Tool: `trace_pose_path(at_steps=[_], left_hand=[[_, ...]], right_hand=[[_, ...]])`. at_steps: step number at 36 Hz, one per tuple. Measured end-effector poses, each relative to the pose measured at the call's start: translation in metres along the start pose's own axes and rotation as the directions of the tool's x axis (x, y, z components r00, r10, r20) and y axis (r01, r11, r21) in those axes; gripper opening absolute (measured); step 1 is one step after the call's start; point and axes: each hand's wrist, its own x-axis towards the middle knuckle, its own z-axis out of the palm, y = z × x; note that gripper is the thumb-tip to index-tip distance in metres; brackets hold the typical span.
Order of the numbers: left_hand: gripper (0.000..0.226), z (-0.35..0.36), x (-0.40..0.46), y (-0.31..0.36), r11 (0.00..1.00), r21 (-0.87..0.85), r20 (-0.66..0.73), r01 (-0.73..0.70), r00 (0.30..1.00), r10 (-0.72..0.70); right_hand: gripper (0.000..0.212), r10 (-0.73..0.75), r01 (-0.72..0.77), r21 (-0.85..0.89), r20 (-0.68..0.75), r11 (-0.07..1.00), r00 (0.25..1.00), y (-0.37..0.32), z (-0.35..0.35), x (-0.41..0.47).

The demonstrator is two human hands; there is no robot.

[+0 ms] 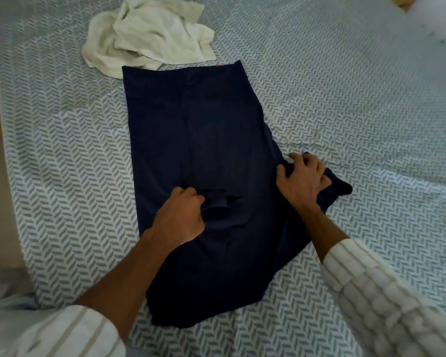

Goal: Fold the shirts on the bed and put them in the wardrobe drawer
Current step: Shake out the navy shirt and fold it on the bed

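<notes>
Dark blue cloth fills the middle of the bed [345, 99]: the blue shirt [191, 130] lies flat with its long side running straight away from the person, and a crumpled white shirt [150, 34] sits just past its far end. The left hand [182, 216] is curled tight, bunching cloth near the middle of the shirt. The right hand [303, 176] grips the sleeve that sticks out on the right side, so I think the right hand is the one to fold that sleeve in over the middle.
</notes>
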Motion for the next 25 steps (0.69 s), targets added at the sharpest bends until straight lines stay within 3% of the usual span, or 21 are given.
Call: trace_pose_path(at_steps=[3, 6, 12, 19, 25], left_hand=[[0.027, -0.004, 0.011, -0.003, 1.000, -0.012, -0.020, 0.016, 1.000, -0.016], [0.026, -0.004, 0.021, -0.003, 0.999, -0.034, -0.130, 0.035, 0.991, -0.039], [0.018, -0.003, 0.051, 0.017, 0.995, -0.019, -0.324, -0.096, 0.942, 0.084], [0.019, -0.031, 0.152, 0.046, 0.972, -0.166, -0.304, -0.164, 0.947, 0.107], [0.020, -0.047, 0.254, 0.079, 0.971, -0.175, -0.209, -0.166, 0.970, 0.128]], right_hand=[[0.039, 0.023, -0.021, 0.041, -0.049, 0.999, 0.999, 0.004, 0.013, -0.001], [0.030, 0.023, -0.017, 0.063, -0.092, 0.998, 0.996, 0.004, 0.022, 0.000], [0.023, 0.017, -0.009, 0.068, -0.120, 0.998, 0.993, 0.007, 0.027, 0.000], [0.018, -0.062, 0.065, 0.012, -0.182, 0.998, 0.981, 0.009, 0.034, 0.002], [0.016, -0.097, 0.092, -0.036, -0.220, 0.995, 0.971, 0.013, 0.042, 0.005]])
